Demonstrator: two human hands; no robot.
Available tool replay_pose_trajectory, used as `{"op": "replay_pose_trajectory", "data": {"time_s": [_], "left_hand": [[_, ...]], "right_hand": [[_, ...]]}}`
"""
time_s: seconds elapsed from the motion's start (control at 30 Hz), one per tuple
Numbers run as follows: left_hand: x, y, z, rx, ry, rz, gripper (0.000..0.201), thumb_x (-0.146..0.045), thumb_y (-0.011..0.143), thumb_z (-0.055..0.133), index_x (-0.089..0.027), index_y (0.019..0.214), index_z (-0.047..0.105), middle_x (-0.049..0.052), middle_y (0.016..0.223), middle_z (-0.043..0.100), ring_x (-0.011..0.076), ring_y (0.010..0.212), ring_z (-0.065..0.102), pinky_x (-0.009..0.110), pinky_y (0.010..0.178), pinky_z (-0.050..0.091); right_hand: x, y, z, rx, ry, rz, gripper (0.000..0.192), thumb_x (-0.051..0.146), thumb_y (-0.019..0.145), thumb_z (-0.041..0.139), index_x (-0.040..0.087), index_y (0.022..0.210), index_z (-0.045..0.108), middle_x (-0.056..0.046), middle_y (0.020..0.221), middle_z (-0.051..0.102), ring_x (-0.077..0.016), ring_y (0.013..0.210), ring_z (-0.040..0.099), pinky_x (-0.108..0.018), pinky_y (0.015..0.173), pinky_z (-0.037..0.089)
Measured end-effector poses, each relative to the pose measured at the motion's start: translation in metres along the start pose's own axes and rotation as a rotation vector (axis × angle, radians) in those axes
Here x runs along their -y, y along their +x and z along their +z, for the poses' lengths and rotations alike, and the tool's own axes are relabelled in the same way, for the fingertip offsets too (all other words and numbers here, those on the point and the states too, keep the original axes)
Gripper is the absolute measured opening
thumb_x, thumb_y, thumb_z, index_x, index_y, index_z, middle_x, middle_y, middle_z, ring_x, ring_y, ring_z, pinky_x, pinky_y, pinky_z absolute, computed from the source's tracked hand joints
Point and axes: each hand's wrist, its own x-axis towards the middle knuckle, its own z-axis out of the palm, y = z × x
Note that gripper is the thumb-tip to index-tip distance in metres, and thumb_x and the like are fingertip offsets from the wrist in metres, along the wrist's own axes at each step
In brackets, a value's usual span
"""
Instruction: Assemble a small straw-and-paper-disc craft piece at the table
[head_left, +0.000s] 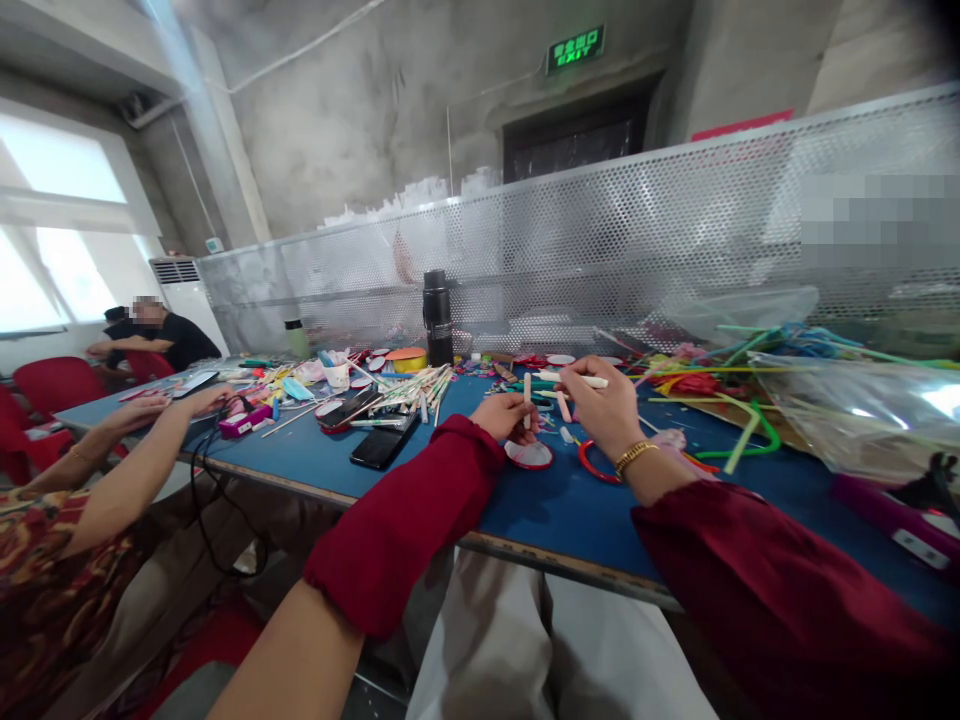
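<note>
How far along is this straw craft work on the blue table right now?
Looks done: a small red-rimmed disc lies in front of the hands. In hand: the left hand holds a short white stick upright, and the right hand holds a longer white one. Left: a loose straw pile and a red ring lie untouched.

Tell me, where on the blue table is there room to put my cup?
Bare blue table shows along the near edge, between the black phone and the red ring. Behind the left hand and right hand, straws and plastic bags crowd everything.
</note>
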Motion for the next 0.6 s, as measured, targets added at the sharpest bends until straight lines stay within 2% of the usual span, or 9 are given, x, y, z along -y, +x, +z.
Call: {"op": "replay_pose_trajectory", "data": {"time_s": [0.27,0.6], "left_hand": [[-0.0002,-0.0014,0.0007,0.005,-0.013,-0.002,0.021,-0.026,0.100,0.051,-0.016,0.082,0.056,-0.001,0.067,0.062,0.0122,0.056,0.063,0.026,0.065,0.053],[-0.0022,-0.0032,0.0020,-0.007,-0.011,0.003,0.024,-0.023,0.102,0.045,-0.015,0.082,0.055,-0.001,0.067,0.061,0.0111,0.054,0.063,0.022,0.058,0.050]], "right_hand": [[-0.0004,-0.0002,0.0004,0.014,0.033,-0.017,0.014,0.032,0.080,0.063,0.022,0.070,0.063,-0.002,0.068,0.066,-0.0189,0.067,0.060,-0.033,0.064,0.045],[0.0019,-0.0008,0.0005,0.021,0.043,-0.015,0.013,0.031,0.079,0.063,0.023,0.069,0.063,-0.002,0.067,0.065,-0.0187,0.066,0.058,-0.033,0.063,0.045]]}}
